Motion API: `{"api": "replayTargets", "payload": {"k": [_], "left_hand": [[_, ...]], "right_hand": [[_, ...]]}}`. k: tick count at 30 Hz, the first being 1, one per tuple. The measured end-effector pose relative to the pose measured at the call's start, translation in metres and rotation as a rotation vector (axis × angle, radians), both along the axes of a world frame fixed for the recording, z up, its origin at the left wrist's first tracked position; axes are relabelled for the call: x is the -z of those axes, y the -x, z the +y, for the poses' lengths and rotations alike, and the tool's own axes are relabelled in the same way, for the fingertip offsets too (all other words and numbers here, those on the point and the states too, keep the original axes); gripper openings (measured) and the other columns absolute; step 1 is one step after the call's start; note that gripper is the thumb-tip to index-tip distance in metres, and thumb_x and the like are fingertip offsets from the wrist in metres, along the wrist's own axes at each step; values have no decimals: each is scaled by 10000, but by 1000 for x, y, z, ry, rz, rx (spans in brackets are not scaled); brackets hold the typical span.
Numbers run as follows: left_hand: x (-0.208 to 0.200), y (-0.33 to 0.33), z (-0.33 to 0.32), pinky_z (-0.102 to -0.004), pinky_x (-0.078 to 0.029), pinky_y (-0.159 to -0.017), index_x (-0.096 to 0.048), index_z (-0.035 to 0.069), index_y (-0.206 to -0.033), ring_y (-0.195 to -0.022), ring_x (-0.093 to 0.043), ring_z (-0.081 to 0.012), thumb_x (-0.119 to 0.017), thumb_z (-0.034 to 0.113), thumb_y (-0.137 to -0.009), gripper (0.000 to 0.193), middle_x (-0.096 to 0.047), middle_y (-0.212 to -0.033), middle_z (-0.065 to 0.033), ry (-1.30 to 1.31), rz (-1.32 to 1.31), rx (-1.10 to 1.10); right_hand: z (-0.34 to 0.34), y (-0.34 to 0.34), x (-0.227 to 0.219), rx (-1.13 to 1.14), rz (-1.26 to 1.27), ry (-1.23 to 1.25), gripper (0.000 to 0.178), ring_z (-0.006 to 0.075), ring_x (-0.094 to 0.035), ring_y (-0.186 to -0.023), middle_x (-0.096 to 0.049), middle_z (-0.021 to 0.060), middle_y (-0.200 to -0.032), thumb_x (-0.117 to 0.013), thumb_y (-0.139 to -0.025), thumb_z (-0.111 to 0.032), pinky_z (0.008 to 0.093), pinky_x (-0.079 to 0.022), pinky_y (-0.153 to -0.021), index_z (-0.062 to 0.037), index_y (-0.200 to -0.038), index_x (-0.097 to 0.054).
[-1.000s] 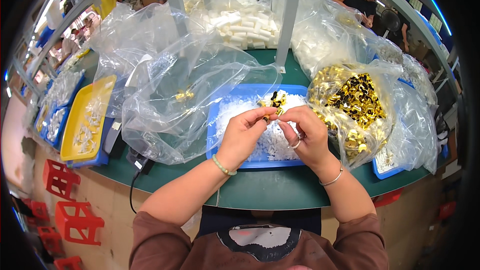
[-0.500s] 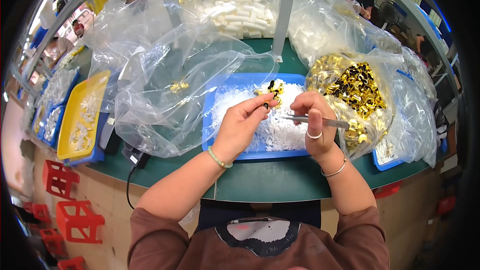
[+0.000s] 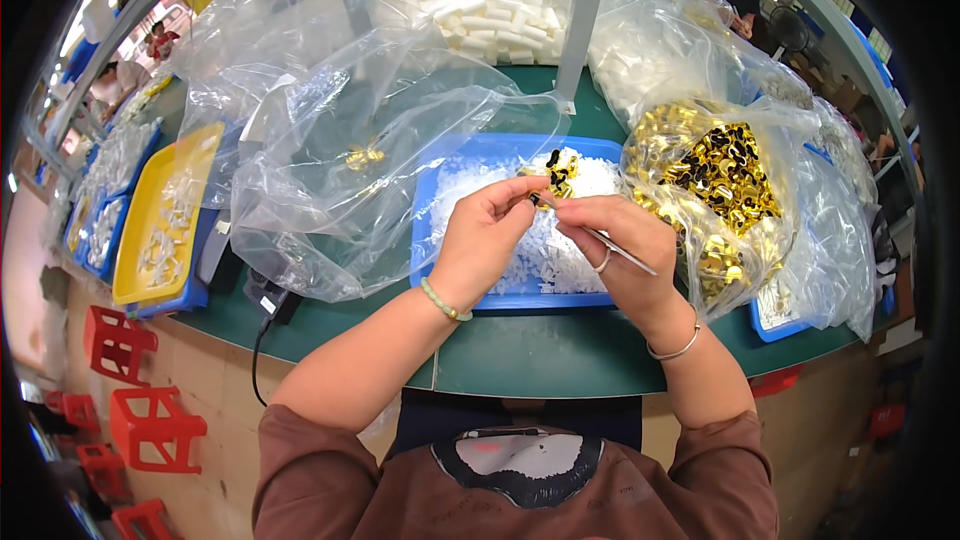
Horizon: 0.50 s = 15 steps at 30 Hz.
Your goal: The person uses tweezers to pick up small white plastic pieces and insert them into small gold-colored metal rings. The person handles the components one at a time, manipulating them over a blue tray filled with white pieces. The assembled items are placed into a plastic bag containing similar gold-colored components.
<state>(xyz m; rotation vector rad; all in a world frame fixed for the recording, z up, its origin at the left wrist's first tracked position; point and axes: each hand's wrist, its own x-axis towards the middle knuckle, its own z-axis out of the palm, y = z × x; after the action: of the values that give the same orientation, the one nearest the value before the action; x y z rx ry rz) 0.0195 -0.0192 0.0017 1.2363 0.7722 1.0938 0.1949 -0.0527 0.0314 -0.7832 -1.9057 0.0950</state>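
Pinched between the thumb and fingertips of my left hand (image 3: 483, 235) is a small gold-and-black piece (image 3: 537, 199). My right hand (image 3: 630, 248) grips metal tweezers (image 3: 622, 251), their tip meeting the small piece at the left fingertips. Both hands are over a blue tray (image 3: 545, 302) spread with small white parts (image 3: 560, 265). More shiny gold-and-black pieces (image 3: 562, 168) lie on the white parts just beyond my fingers. To the right, an open clear bag (image 3: 650, 155) is full of similar gold pieces (image 3: 735, 180).
A large clear plastic bag (image 3: 330, 200) sprawls left of the tray. Farther left stands a yellow tray (image 3: 135, 275) with white parts. White cylinders (image 3: 500, 25) are heaped in a bag at the back, by a grey metal post (image 3: 583, 25). Red stools (image 3: 155, 428) stand on the floor.
My right hand has moved left and turned, bringing the tweezers to the piece in my left fingertips. The left hand stays nearly in place. The whole view has shifted slightly.
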Motion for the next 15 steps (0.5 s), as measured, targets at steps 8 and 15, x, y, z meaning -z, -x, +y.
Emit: {"api": "replayTargets", "payload": {"k": [8,15], "left_hand": [[4,-1,1,-264,-461,-900,-612,-33,-1239,-974,-595,-108,-559,64,-924,334,-679,-1088,-78,-10,50,12],[2,-1,0,-268,-459,-921,-607,-43,-1238,-1009,-606,-126,-553,54,-929,329,-678,-1097,-92,-6,41,8]], "right_hand": [[-1,-1,1,25,-55,11,240,255,-697,-779,-709,116,-904,-764,-735,39,310,-560,-661,-29,-949,-677],[-1,0,-1,14,-32,9,232,252,-692,-760,-705,113,-882,-762,-739,38,311,-554,-641,-33,-941,-674]]}}
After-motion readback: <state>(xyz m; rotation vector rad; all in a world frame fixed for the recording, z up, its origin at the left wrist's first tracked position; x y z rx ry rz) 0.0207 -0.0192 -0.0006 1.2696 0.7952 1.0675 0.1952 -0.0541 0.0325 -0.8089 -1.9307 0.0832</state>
